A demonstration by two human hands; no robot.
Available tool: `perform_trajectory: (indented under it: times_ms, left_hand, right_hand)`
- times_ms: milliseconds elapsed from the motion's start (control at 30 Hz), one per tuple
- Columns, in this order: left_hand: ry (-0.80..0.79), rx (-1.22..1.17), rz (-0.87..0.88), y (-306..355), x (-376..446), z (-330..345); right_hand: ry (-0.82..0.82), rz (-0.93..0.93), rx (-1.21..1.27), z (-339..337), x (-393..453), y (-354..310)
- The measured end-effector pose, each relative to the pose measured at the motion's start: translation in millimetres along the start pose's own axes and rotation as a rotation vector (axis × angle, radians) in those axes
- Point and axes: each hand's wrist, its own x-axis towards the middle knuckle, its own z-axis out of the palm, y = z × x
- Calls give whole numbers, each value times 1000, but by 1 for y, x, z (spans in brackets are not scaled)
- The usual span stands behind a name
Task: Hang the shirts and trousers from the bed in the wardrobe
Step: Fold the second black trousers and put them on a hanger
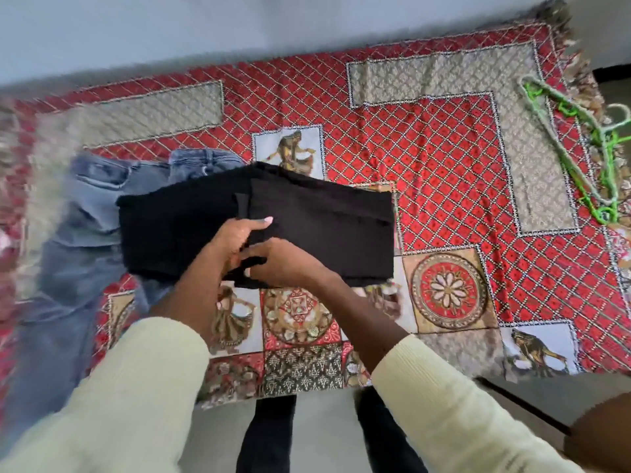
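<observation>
A single wide-angle camera worn on the person's head looked forward and steeply down over both cream sleeves (112,397) onto the bed (444,158), standing close at its near edge. The view took in the patterned bedcover from the floor at the person's feet to the grey wall (239,22) beyond, its edges blurred, and there was no second view to overlap.

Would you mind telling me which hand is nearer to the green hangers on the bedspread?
Right. The right hand grips the black trousers nearer the green hangers; the left hand lies farther away.
</observation>
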Motion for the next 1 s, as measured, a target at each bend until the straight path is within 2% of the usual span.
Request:
perform_trajectory:
  times_ms: [33, 100, 167, 200, 300, 367, 467, 533, 600, 633, 667, 733, 800, 867, 933, 1000]
  left_hand:
    - [80, -1, 21, -1, 6, -32]
    - [179, -10, 61, -2, 17, -80]
    - [225, -28, 114, 0, 19, -119]
    - [250, -40, 135, 1, 24, -136]
    - [319, -70, 178, 4, 30, -183]
    - [382, -50, 220, 6, 33, -211]
    - [548, 187, 248, 7, 43, -242]
    - [629, 361, 284, 2, 53, -257]
    - [807, 491, 360, -8, 61, -264]
    - [890, 552, 411, -11, 61, -263]
    - [902, 593, 440, -13, 61, -261]
    - [780, 652, 364, -12, 62, -250]
    - [714, 672, 182, -10, 64, -244]
    - [655, 588, 54, -9, 68, -244]
    - [593, 642, 35, -11, 72, -247]
    - [606, 701, 87, -10, 70, -251]
  right_hand:
    - [37, 4, 70, 14, 13, -10]
    - [236, 84, 148, 34, 32, -14]
    - [377, 251, 125, 49, 56, -2]
    - [388, 325, 82, 53, 66, 6]
    - [303, 425, -147, 70, 100, 24]
    - [277, 464, -203, 79, 114, 16]
    - [234, 489, -218, 88, 135, 6]
    - [138, 479, -211, 93, 150, 10]
    - [87, 467, -265, 96, 156, 12]
    - [130, 456, -294, 97, 156, 14]
    - [212, 445, -308, 98, 155, 15]
    - [340, 433, -289, 100, 153, 13]
    - [349, 429, -267, 102, 155, 12]
    - [324, 439, -255, 104, 157, 12]
    - [333, 454, -228, 106, 160, 11]
    - [350, 458, -222, 108, 163, 7]
